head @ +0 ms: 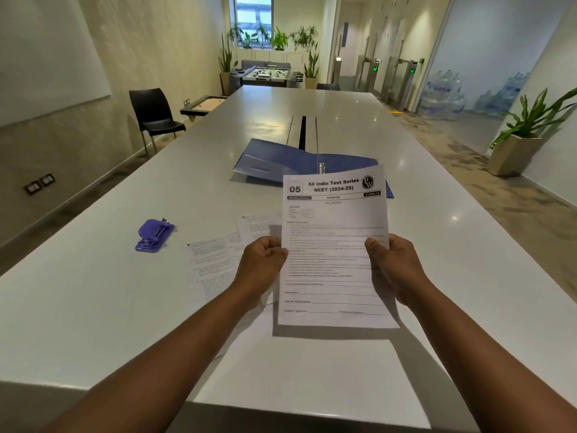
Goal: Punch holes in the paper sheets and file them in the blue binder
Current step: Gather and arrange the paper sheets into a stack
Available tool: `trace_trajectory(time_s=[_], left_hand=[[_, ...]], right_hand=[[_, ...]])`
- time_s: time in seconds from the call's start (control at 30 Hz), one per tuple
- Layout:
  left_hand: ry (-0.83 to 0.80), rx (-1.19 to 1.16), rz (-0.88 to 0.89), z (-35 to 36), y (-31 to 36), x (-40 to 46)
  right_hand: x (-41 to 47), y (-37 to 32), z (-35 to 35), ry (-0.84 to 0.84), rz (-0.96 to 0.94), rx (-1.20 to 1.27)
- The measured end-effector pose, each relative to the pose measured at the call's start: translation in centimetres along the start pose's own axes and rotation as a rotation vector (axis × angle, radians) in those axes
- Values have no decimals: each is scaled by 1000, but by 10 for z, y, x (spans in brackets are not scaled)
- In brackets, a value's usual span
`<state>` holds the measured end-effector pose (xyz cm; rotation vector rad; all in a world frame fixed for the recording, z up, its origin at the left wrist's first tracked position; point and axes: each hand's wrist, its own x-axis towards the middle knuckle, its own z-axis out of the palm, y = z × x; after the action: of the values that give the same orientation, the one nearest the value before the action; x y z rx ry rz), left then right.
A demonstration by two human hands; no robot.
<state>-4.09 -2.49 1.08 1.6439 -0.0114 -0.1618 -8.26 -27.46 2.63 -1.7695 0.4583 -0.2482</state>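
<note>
Both hands (265, 260) (395, 267) pinch sheet (334, 245) side edges (lifted above table (93, 307)).

You are working in bright, even indoor light, with daylight from the window (253, 14) at the far end. The glossy table (421, 195) throws back small ceiling-light glints and a pale sheen along its middle. The held sheet (335, 245) casts a hard-edged shadow toward you. Small print on it smears soft; straight lines bow at the frame edges.
</note>
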Motion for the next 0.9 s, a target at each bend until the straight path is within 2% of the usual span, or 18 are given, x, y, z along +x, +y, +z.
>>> trace_trajectory(time_s=[0.1, 0.4, 0.57, 0.9], left_hand=[[108, 33, -145, -10, -4, 11], [131, -170, -392, -31, 1, 33], [165, -193, -473, -38, -1, 42], [178, -304, -516, -50, -5, 66]], right_hand=[[8, 6, -2, 27, 56, -11], [27, 16, 22, -34, 96, -89], [40, 13, 47, -104, 84, -109], [63, 18, 76, -225, 115, -199]])
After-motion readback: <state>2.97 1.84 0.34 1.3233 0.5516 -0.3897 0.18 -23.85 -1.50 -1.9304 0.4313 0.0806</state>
